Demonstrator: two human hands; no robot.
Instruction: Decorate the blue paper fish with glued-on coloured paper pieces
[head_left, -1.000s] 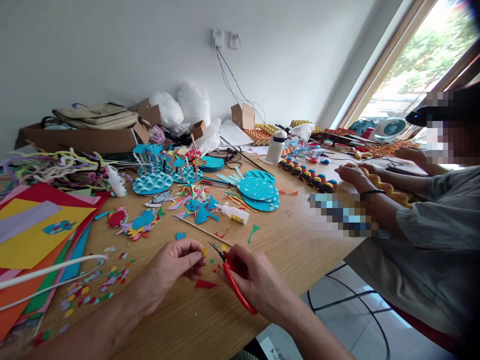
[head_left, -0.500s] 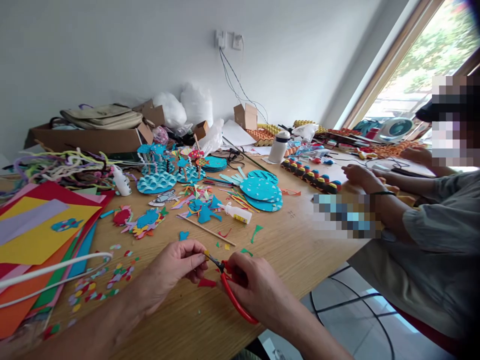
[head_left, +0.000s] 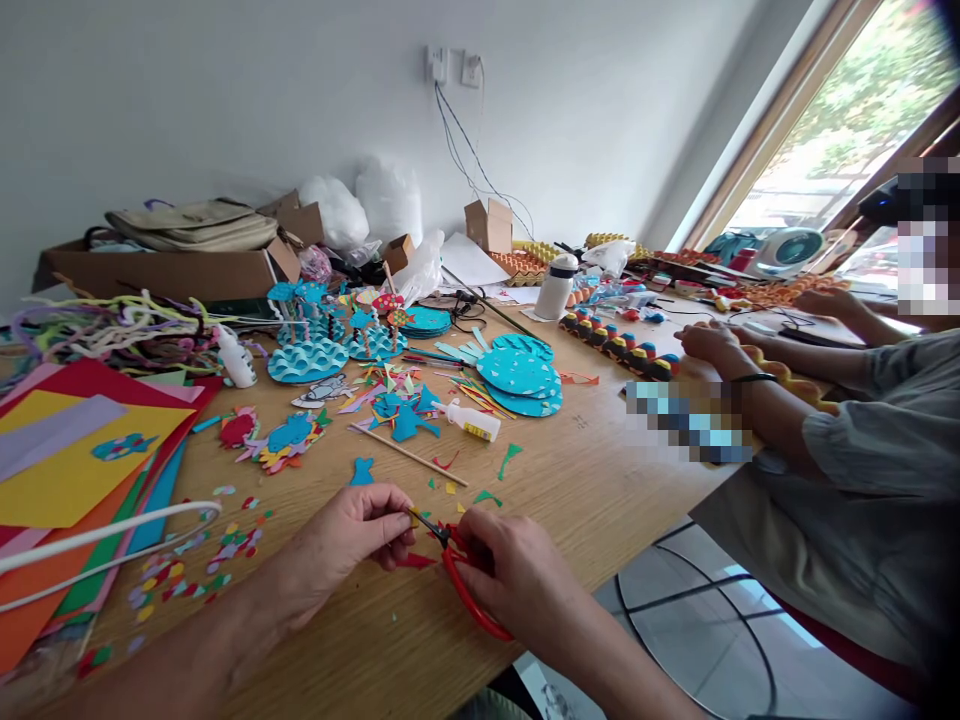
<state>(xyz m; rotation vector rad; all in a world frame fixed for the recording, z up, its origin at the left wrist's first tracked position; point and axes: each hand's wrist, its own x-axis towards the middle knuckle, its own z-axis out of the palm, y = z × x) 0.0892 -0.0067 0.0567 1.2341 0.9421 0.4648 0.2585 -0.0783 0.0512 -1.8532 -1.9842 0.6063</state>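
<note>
Yellow paper scrap, tiny, is pinched between thumb and forefinger of the left hand, above the near part of the wooden table. Slim dark blades of the red-handled metal scissors meet its right side. Right hand is wrapped around the handles. Blade gap too small to read, can't tell if it's mid-snip. Outline on the scrap not readable either.

Technique, my read: cut with the blade tips only, short bites. Turn the scrap with the left fingers to steer; hold the scissors near steady. Grip the smallest edge that won't slip, since the fingertips sit right by the blades and a long stroke could nick skin. Square the scrap to the 2 blades; if it tilts, it will likely fold instead of shear. Light pressure, paper this small creases easily.

Around it: red paper offcut just below the left fingers, blue fish-shaped paper cutout beyond that hand. Thin wooden stick and white glue bottle lie farther out, apart from the scissors. Loose multicoloured paper dots sit left of the hand; a dropped trim could get lost among them.
</note>
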